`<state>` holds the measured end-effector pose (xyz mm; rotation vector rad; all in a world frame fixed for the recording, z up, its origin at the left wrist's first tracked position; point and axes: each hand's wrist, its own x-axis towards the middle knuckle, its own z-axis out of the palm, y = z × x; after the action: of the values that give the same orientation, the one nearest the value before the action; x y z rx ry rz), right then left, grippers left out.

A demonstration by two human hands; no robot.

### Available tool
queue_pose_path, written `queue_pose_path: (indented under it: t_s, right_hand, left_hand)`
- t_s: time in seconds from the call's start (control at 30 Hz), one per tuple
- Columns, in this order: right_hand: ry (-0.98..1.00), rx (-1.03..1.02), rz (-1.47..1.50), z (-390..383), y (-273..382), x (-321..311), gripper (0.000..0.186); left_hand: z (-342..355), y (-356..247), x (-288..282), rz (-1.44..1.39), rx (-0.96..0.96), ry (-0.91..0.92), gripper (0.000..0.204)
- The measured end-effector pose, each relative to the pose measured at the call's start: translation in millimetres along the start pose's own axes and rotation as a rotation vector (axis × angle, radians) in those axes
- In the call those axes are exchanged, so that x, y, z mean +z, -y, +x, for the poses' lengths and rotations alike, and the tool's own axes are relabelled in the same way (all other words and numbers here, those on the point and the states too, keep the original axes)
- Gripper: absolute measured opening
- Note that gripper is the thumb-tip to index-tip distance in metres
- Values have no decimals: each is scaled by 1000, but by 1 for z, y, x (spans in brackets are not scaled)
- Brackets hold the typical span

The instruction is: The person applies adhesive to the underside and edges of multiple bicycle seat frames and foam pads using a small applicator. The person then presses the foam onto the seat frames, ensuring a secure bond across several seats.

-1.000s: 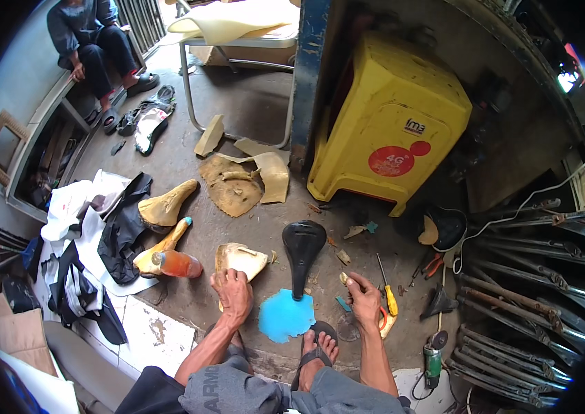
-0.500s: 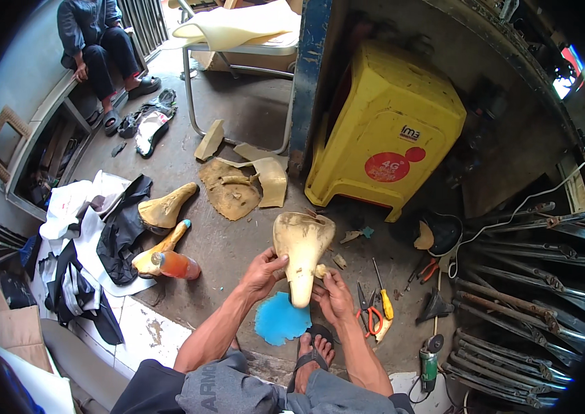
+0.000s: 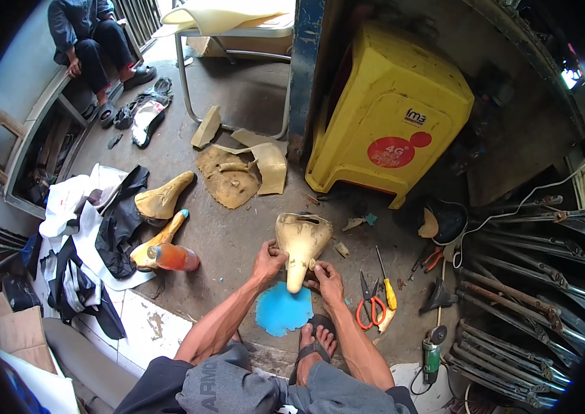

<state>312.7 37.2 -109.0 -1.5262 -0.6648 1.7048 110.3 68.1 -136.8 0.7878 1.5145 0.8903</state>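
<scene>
A bare cream-yellow bicycle saddle [image 3: 302, 241] is in front of me, its narrow nose toward me and a dark slot at its wide far end. My left hand [image 3: 269, 263] grips its left side, thumb on top. On the other side of the nose, my right hand [image 3: 327, 283] is closed, pinching a small pale foam piece [image 3: 312, 264] against or close to the saddle's edge. Just below the nose, a blue flat patch [image 3: 283, 310] lies on the floor. Scissors with orange handles [image 3: 371, 312] and a yellow-handled screwdriver [image 3: 390, 295] lie right of my right hand.
Two more saddles [image 3: 164, 196] and a bottle of orange liquid [image 3: 176, 257] are at left, beside black and white cloth scraps [image 3: 109, 241]. Foam offcuts [image 3: 230, 181] lie ahead. A yellow plastic stool [image 3: 389, 110], metal tubes [image 3: 520, 303] and a green grinder [image 3: 432, 360] are at right. Someone sits far left.
The saddle has tipped so more of its wide end and slot shows, and it has shifted slightly away from me. Both hands have moved with it, keeping their hold.
</scene>
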Motion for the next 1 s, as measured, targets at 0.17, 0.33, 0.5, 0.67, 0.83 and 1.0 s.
queue_pose_path:
  t_s: [0.17,0.33,0.5,0.67,0.83,1.0]
  right_hand:
    - [-6,7,16,-1,2,-2,27]
    - [2,-47,62,2,-4,-7,32]
    - [-26,-1,3,1,-9,-6,30]
    - [-68,-126,-177,-18,-15,-6,28]
    - [-36,-445,-364,-44,-17,11,24]
    - [95,-554,-744,-52,-5,14,24]
  left_hand:
    - [-13,-6,11,60,-29,26,88]
    - [-25,-18,22,113,-64,38,107]
    - [-24,2,24,352,105,-4,120]
    - [-33,-3,29,448,246,-29,110]
    - [-32,-20,24,471,415,-130,89]
    - [-25,-31,22,463,420,-37,64]
